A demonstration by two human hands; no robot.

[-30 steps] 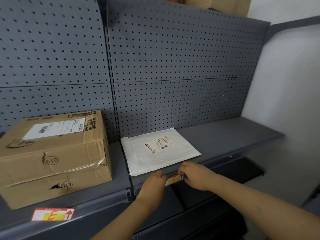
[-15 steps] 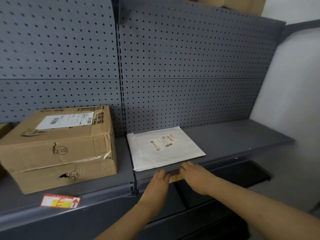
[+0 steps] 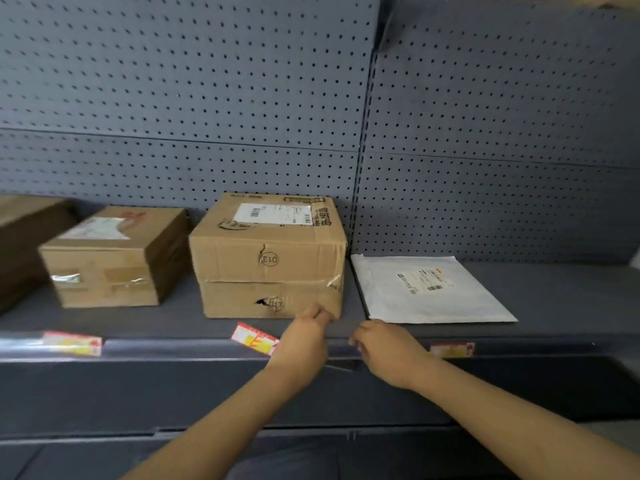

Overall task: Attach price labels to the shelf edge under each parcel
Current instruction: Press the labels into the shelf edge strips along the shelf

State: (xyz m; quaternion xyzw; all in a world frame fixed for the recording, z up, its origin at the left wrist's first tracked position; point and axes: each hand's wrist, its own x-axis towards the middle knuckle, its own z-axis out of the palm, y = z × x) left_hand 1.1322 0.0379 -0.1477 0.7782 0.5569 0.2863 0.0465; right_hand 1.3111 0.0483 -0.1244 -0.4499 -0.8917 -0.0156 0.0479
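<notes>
Both hands have left the envelope's label (image 3: 452, 350) and shifted toward nine o'clock; the left hand (image 3: 304, 337), fingers curled, meets the box (image 3: 268, 258) corner above the crooked label (image 3: 255, 342); the right hand (image 3: 389, 351) hovers curled, holding nothing visible; that skewed label could slip off.

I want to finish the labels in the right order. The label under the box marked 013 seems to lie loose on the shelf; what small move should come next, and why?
Probably the left hand should pick up the loose label and press it into the shelf edge. It lies tilted on the shelf under the 013 box, while the label under the white envelope already sits in the edge.
</notes>
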